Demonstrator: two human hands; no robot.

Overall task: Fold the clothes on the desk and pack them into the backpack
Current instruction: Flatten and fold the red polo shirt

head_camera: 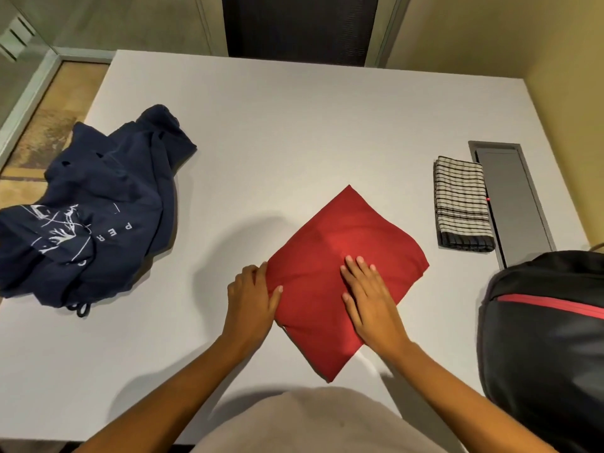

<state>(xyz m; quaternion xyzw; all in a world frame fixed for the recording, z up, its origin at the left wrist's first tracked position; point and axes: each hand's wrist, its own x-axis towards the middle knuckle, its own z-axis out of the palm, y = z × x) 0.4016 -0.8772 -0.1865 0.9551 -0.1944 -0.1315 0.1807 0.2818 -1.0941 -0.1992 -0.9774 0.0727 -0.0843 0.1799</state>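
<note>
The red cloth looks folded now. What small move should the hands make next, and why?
Probably slide the right hand under the red garment and lift it toward the black backpack on the right. The garment lies as a compact folded square, the left hand grips its left corner, and the right hand only presses flat on top. The navy garment lies crumpled, to be folded after.

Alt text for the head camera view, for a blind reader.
The left hand grips the corner of a folded red garment on a grey desk while the right hand presses flat on it. A crumpled navy garment lies at left; a folded checked cloth and black backpack sit at right.
</note>
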